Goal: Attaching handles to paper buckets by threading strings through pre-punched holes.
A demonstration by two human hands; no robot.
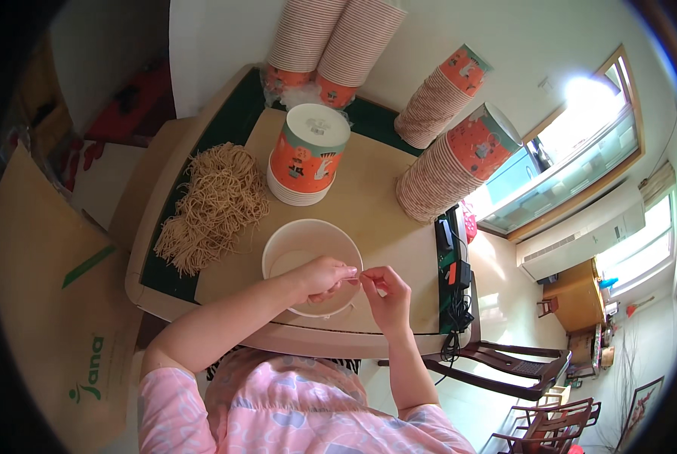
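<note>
A white-lined paper bucket [301, 240] stands mouth up at the table's near side. My left hand [326, 280] reaches across its opening, fingers closed in a pinch close to the right rim. Just outside that rim my right hand [388, 296] is also closed, thumb and forefinger pressed together and nearly meeting the left fingertips. Whatever lies between the fingers is too small to make out. Left of the bucket lies a heap of tan cords [214, 204]. Behind it, an upside-down stack of orange and green printed buckets [305, 163] stands on the table.
Tall bucket stacks [459, 163] stand at the right, and others [354, 49] rise at the back in plastic wrap. A power strip with black cables [454, 276] runs along the table's right edge. To the left is a large brown bag [51, 303]. A dark wooden chair [516, 359] stands at right.
</note>
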